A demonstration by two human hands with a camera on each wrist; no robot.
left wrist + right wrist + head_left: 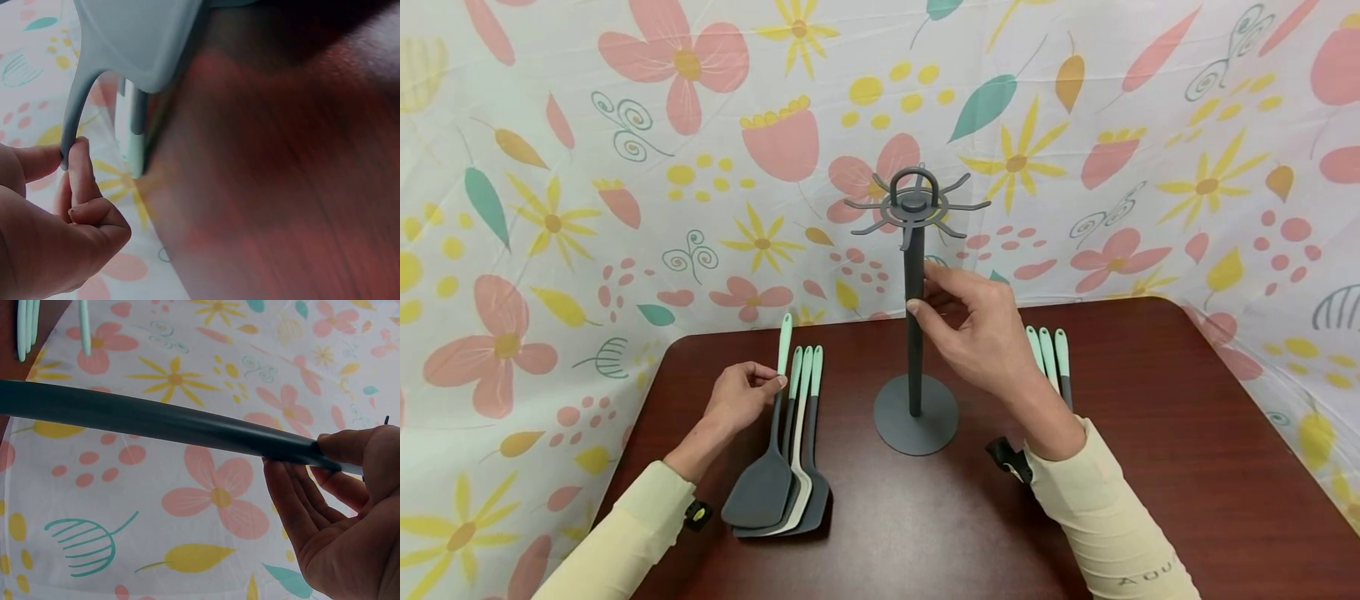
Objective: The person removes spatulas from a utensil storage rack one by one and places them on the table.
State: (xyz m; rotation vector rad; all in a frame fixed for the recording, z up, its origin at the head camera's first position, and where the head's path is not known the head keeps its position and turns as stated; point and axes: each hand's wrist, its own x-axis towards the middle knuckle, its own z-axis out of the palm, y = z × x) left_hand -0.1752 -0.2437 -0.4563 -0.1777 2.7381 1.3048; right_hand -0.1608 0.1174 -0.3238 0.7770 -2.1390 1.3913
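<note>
My left hand [741,400] pinches a grey turner [762,492] just below its mint-green handle, thumb on one side and fingers on the other. In the left wrist view its broad head [134,44] rises above the pinching fingers. The turner overlaps several similar utensils [814,500] with mint handles lying side by side on the table. Farther right, my right hand [973,325] grips the upright pole of a dark grey utensil stand [915,333] below its ring of hooks. The hooks hold nothing. Thumb and fingers lie around the pole [156,419] in the right wrist view.
More mint-handled utensils [1047,354] lie behind my right forearm, which hides most of them. The stand's round base [898,429] is on the dark wooden table [910,533]. A floral cloth [1052,67] hangs along the table's back edge.
</note>
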